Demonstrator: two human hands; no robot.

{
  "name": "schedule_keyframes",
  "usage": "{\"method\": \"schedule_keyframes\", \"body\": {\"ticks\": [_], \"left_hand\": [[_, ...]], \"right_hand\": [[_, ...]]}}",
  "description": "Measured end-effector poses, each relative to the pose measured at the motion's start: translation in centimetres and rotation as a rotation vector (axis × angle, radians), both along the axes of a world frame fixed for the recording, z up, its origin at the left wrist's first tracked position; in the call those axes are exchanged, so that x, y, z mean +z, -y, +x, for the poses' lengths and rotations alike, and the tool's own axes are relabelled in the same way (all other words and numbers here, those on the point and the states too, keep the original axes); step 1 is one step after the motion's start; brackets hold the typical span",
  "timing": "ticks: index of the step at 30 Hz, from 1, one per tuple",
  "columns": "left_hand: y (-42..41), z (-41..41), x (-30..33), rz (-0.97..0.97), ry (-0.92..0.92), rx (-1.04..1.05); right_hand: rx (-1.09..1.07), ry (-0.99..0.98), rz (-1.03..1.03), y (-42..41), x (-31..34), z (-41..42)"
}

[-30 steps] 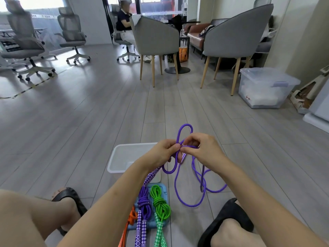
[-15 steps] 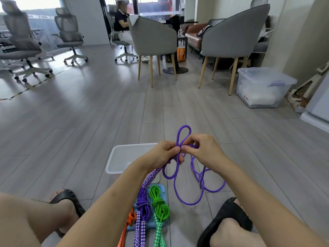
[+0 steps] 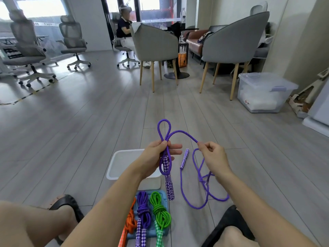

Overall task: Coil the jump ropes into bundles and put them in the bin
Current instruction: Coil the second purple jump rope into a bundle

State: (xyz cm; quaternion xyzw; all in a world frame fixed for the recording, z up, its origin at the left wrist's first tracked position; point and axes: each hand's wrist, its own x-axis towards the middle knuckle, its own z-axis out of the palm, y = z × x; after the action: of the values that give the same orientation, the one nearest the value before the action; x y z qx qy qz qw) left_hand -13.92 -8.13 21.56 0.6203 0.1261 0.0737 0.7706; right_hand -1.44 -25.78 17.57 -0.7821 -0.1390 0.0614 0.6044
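Left hand (image 3: 156, 154) and right hand (image 3: 212, 154) held above the floor (image 3: 71, 139), a jump rope (image 3: 185, 133) spanning between them; its slack lies on the floor under the right hand. Bin (image 3: 124, 163) on the floor beneath the left forearm. Nearer the person, three coiled ropes (image 3: 144, 209) lie side by side on a mat (image 3: 164, 195).

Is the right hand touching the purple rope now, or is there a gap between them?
Touching. In the head view, the right hand pinches the purple rope between thumb and fingertips, and the cord runs straight from that pinch to the left hand.
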Motion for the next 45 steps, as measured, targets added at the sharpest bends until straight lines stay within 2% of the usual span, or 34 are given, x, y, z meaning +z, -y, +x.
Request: {"method": "schedule_keyframes", "body": {"ticks": [5, 13, 17, 23, 26, 33, 39, 43, 45], "left_hand": [[0.8, 0.8, -0.6, 0.066, 0.041, 0.021], [2.5, 1.7, -1.3, 0.201, 0.018, 0.126], [2.8, 1.8, -1.4, 0.134, -0.005, 0.163], [2.7, 2.0, -1.8, -0.066, -0.04, 0.197], [2.7, 1.9, -1.3, -0.043, -0.038, 0.222], [2.4, 1.9, -1.6, 0.147, -0.072, 0.237], [3.3, 1.9, -1.4, 0.028, -0.028, 0.136], [3.8, 1.3, -1.7, 0.191, 0.015, 0.081], [4.2, 1.0, -1.4, 0.193, 0.059, 0.089]], "right_hand": [[0.05, -0.163, 0.177, -1.7, 0.1, -1.0], [0.092, -0.059, 0.29, -2.8, 1.0, -3.6], [0.134, -0.005, 0.345, -2.9, 1.5, -4.7], [0.233, -0.072, 0.465, -3.2, 1.9, -5.1], [0.239, -0.112, 0.522, -3.2, 2.0, -4.9], [0.265, -0.013, 0.455, -3.1, 2.7, -5.0], [0.26, 0.158, 0.259, -2.8, 2.9, -5.0], [0.273, 0.197, 0.187, -3.0, 2.7, -5.3], [0.258, 0.186, 0.178, -3.1, 2.6, -5.5]]}}
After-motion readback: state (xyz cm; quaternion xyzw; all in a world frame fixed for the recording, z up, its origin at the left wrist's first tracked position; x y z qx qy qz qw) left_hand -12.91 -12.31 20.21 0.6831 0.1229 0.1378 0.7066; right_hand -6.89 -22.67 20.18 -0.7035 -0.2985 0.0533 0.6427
